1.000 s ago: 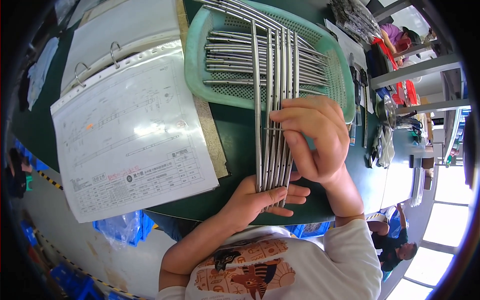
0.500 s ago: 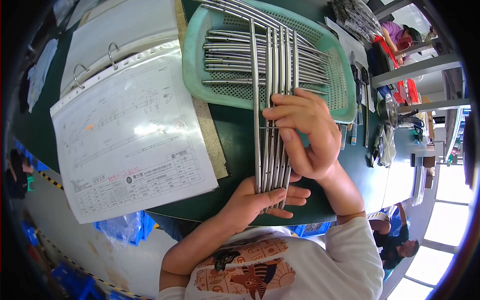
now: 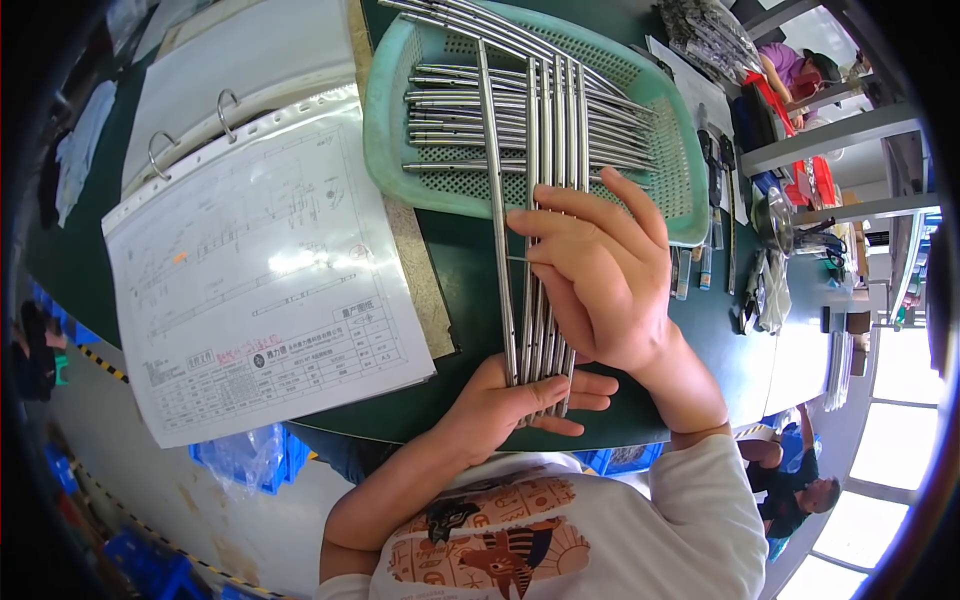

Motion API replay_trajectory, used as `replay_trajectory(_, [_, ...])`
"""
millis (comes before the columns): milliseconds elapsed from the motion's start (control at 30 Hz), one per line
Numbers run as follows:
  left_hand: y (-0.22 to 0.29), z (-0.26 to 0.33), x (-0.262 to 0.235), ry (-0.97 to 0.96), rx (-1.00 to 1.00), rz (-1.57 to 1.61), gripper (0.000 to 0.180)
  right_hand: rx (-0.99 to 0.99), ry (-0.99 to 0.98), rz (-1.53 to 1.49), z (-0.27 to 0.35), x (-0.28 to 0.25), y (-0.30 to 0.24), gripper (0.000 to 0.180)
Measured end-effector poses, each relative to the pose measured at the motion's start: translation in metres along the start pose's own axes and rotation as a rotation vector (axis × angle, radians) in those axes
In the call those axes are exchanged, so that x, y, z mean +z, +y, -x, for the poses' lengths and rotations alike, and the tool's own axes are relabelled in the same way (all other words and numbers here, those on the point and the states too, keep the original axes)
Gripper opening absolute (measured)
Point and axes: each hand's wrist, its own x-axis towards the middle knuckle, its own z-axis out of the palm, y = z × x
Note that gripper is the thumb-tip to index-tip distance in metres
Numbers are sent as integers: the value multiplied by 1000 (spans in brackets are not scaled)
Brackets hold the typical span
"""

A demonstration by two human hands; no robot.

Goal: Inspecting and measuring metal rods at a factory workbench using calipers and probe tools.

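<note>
My left hand (image 3: 492, 408) is closed round the lower ends of several slender metal tubes (image 3: 559, 120), held side by side with their far ends over the green basket. The leftmost tube (image 3: 492, 150) leans away from the others, leaving a narrow gap. My right hand (image 3: 612, 285) lies across the middle of the bundle, its thumb and index finger pinched on a thin metal pin (image 3: 519, 259). The pin crosses the gap and meets the side of the leftmost tube; whether its tip is inside a hole I cannot tell. My right little finger is raised.
A pale green perforated basket (image 3: 388, 150) holds more metal tubes, some lying over its rim. To the left, an open ring binder shows a drawing sheet (image 3: 260, 270). Calipers and tools (image 3: 715, 165) lie right of the basket. Other people are farther off at the right.
The leftmost tube has tilted left at its far end, widening the gap. My right hand has shifted slightly left, with its outer fingers lifted. My left hand keeps its hold.
</note>
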Motion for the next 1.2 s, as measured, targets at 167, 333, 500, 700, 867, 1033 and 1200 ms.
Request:
replay_trajectory(167, [1,-1,0,-15,-4,-18,47,33,50,-105,-1,-9,2,6])
replay_trajectory(333, [1,2,-3,22,-32,-35,47,118,189,84,-3,-25,30,13])
replay_trajectory(500, [3,1,2,18,-62,-47,46,204,63,101,1,-26,35,15])
replay_trajectory(700, [5,1,5,56,-78,-76,44,179,43,116,-1,-22,39,13])
replay_trajectory(867, [4,0,10,129,-69,-92,43,117,117,176,-1,-18,42,12])
replay_trajectory(1033, [2,0,12,172,-43,-107,40,115,116,180,-2,-18,40,12])
replay_trajectory(1200, [2,0,13,178,-48,-102,40,109,122,149,-1,-18,41,13])
